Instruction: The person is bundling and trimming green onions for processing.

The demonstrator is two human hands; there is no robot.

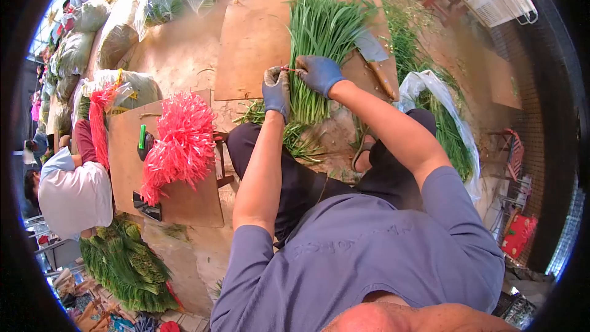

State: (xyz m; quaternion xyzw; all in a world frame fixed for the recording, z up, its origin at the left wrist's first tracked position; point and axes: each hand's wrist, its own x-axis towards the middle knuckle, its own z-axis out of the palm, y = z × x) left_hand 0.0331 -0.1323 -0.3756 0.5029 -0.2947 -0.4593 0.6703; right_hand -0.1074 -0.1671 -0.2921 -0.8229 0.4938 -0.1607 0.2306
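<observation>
A thick bundle of green garlic chives (pixel 319 21) lies on a wooden board (pixel 252 37), leaves pointing away from me and cut stems toward me. My left hand (pixel 276 89), in a blue-grey glove, is closed beside the bundle's left edge, pinching a red plastic string (pixel 287 69). Across the leaves rests my right hand (pixel 319 75), gloved alike, with its fingers closed on the same string. How the string runs around the bundle is hidden. Just right of the chives is a cleaver (pixel 372 49) with a wooden handle.
Left of me, a second board (pixel 126 166) carries a heap of red plastic strings (pixel 181 141) and a phone-like black object (pixel 147 206). A plastic bag of chives (pixel 445 123) stands at right. Another person (pixel 74 197) sits at left near stacked chives (pixel 126 264).
</observation>
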